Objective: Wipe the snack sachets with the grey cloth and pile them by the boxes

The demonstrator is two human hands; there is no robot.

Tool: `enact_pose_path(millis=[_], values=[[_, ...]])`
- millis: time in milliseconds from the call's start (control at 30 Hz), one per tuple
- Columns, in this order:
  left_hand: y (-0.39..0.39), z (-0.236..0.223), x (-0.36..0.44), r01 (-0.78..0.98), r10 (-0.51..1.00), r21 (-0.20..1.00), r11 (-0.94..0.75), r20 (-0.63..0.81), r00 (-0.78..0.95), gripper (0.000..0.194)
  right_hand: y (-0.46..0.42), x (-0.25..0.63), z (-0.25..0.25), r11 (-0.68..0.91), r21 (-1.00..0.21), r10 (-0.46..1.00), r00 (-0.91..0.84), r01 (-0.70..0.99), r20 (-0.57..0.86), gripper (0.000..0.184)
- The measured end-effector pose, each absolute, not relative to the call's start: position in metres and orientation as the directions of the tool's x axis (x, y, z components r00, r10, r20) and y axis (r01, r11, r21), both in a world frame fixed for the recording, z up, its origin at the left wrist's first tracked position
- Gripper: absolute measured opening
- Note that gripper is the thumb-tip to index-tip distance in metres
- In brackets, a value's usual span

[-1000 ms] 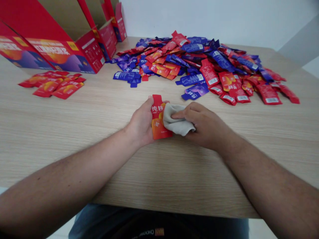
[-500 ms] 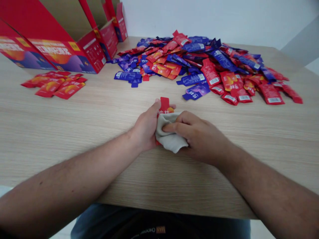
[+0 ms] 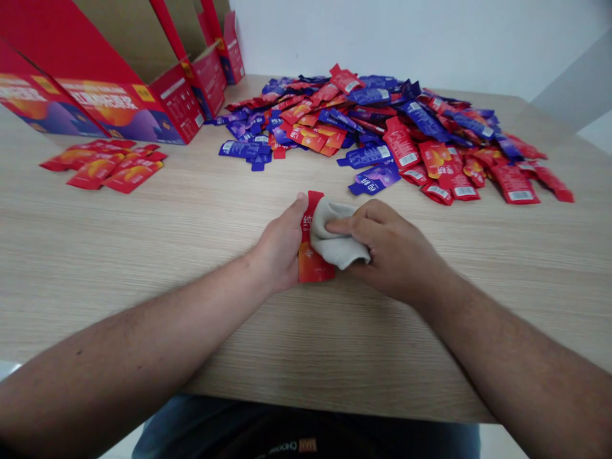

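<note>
Upright in my left hand (image 3: 282, 245) is a red sachet (image 3: 315, 264) with an orange print, its printed face toward me and the thumb along its left edge. My right hand (image 3: 389, 245) grips a pale grey cloth (image 3: 342, 252), with the index finger pressing into its folds. The cloth lies against the upper right part of the sachet and covers some of it. My left fingers are mostly hidden behind the sachet.
A large heap of red and blue sachets (image 3: 373, 121) spreads across the back of the table (image 3: 167, 287). Several red sachets (image 3: 102, 166) lie in a small group at left. Behind them stand open red cardboard boxes (image 3: 176, 108), close to the wall (image 3: 382, 38).
The cloth in my right hand has shifted up and to the right over the sachet, uncovering its lower front. My left hand keeps its hold nearly in place.
</note>
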State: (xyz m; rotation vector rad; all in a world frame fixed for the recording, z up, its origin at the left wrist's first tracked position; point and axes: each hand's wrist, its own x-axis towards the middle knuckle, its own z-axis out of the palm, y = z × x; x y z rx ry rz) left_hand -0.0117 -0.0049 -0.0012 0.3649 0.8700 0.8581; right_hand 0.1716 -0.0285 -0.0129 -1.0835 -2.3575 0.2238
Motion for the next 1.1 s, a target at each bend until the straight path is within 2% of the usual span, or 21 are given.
enact_pose_path(millis=[100, 267, 400, 567, 733, 867, 1033, 1100], values=[[-0.006, -0.004, -0.013, -0.500, 0.776, 0.593, 0.631, -0.489, 0.399, 0.064, -0.029, 0.171, -0.012, 0.703, -0.365, 0.711, -0.598, 0.611, 0.369, 0.045], [-0.010, -0.007, -0.013, -0.451, 0.775, 0.631, 0.631, -0.506, 0.377, 0.064, -0.027, 0.173, -0.012, 0.629, -0.337, 0.757, -0.455, 0.700, 0.469, 0.043], [-0.010, -0.010, -0.013, -0.489, 0.811, 0.647, 0.585, -0.483, 0.331, 0.059, -0.027, 0.173, -0.012, 0.685, -0.351, 0.725, -0.547, 0.639, 0.419, 0.045], [-0.010, -0.008, -0.015, -0.381, 0.752, 0.653, 0.655, -0.510, 0.418, 0.068, -0.021, 0.178, -0.011, 0.625, -0.331, 0.748, -0.423, 0.707, 0.511, 0.039], [-0.012, -0.006, -0.013, -0.459, 0.803, 0.660, 0.595, -0.454, 0.387, 0.061, -0.023, 0.177, -0.013, 0.678, -0.359, 0.729, -0.521, 0.642, 0.444, 0.044], [-0.010, -0.007, -0.015, -0.331, 0.740, 0.676, 0.658, -0.501, 0.449, 0.070, -0.018, 0.180, -0.013, 0.630, -0.327, 0.742, -0.422, 0.705, 0.520, 0.039], [-0.010, -0.010, -0.015, -0.364, 0.779, 0.699, 0.615, -0.468, 0.417, 0.064, -0.019, 0.179, -0.012, 0.672, -0.341, 0.728, -0.500, 0.658, 0.469, 0.043], [-0.010, -0.008, -0.016, -0.308, 0.750, 0.700, 0.644, -0.499, 0.435, 0.069, -0.017, 0.181, -0.012, 0.664, -0.335, 0.728, -0.476, 0.669, 0.494, 0.042]])
